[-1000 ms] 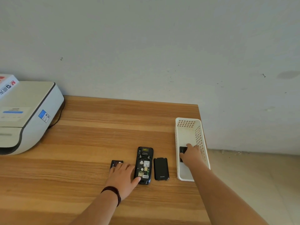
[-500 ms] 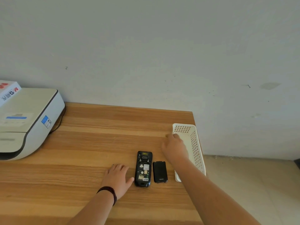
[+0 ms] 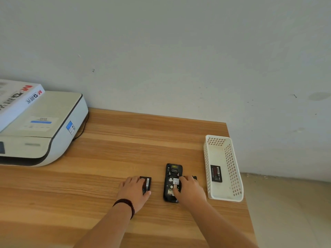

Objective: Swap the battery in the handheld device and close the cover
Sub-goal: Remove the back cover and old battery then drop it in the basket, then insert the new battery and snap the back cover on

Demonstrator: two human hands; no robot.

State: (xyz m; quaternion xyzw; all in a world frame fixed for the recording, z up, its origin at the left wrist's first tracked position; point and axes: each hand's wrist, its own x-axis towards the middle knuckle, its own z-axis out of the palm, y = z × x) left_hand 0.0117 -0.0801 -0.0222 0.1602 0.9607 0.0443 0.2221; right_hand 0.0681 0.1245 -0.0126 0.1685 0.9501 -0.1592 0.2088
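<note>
The black handheld device lies on the wooden table with its back off and its battery bay bare. My right hand grips its right side, index finger and thumb on the bay. The hand hides most of the black cover, and only a corner shows. Left of the device lies a black battery. My left hand is on it, fingers across its left half and thumb at its near edge. Another battery lies inside the white basket.
A white printer with a flat white box on top fills the table's far left, its cable trailing behind. The basket stands at the table's right edge, and past it the floor drops away. A grey wall runs along the back.
My right hand left a battery in the basket and came back left onto the device, covering the cover. My left hand shifted off the device's side onto the battery on the left.
</note>
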